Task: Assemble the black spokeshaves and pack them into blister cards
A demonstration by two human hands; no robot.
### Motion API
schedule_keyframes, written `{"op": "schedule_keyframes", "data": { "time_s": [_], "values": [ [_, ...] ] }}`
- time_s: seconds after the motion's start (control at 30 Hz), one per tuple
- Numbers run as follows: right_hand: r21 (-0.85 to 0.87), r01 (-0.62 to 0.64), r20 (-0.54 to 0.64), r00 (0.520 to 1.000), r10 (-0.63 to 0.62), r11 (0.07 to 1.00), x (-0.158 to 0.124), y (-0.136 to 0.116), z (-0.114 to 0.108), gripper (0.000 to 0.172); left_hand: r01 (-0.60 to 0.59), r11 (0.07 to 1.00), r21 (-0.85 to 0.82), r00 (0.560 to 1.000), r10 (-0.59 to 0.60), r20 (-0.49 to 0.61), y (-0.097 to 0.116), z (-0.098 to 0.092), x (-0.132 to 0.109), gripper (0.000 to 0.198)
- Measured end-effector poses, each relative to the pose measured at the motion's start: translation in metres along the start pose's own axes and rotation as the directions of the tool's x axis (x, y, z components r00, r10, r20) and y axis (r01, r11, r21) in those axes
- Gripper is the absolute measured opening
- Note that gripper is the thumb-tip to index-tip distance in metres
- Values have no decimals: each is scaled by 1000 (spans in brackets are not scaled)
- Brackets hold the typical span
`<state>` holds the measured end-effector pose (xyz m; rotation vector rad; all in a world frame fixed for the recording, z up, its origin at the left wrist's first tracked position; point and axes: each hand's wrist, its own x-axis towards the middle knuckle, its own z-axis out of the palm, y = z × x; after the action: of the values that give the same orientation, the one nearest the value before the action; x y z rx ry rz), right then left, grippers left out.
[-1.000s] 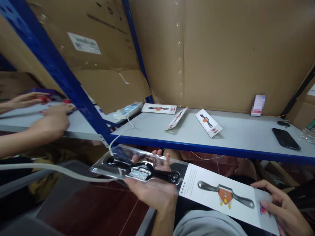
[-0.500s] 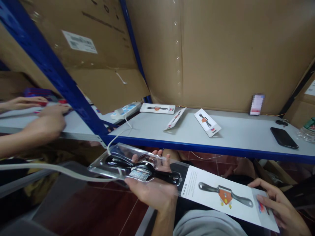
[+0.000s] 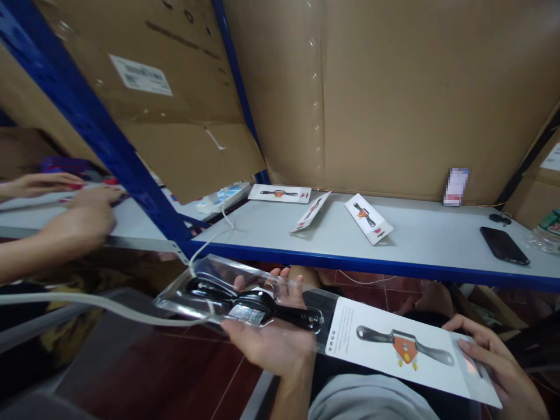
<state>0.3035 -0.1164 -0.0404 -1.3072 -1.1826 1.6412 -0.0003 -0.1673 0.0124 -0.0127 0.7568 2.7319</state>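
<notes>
Across my lap lies a clear plastic package (image 3: 175, 291) with a black spokeshave (image 3: 291, 315) inside, its bright metal blade showing. My left hand (image 3: 280, 344) cups the package from below, thumb along the near edge and fingertips along the far edge. A white card (image 3: 380, 350) printed with a picture of the same tool extends to the right from the package's end. How much of the card is inside the plastic I cannot tell. At the card's right end, my right hand (image 3: 499, 367) pinches it between thumb and fingers.
Several printed cards, one a spokeshave card (image 3: 280, 193), lie on the grey shelf (image 3: 420, 233), with a black phone (image 3: 504, 245) and a bottle (image 3: 549, 230) at the right. A white cable (image 3: 109, 303) crosses near the package. Another person's hands (image 3: 83, 219) work at left.
The card in my right hand has shifted slightly to the right, while the package in my left hand has moved a touch to the left.
</notes>
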Motion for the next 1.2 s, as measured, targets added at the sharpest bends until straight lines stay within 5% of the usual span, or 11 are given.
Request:
{"op": "schedule_keyframes", "data": {
  "time_s": [0.2,0.43,0.53,0.83,1.2],
  "values": [
    [119,-32,159,987,12,992,14,6,-1,43,18,1000,16,1000,-18,-7,1,2,-4,48],
    [144,43,-25,999,-40,989,21,2,8,45,42,999,-34,998,-40,56,0,-1,-2,49],
    [156,51,-15,999,-49,986,24,1,8,45,67,996,-56,995,-62,76,0,-2,-2,49],
    [76,252,-185,954,-235,965,18,8,-1,33,107,994,15,994,-107,-4,1,1,-5,50],
    [-9,278,-201,941,-274,960,13,7,3,31,106,994,-32,991,-103,84,-6,-9,0,49]
  ]
}}
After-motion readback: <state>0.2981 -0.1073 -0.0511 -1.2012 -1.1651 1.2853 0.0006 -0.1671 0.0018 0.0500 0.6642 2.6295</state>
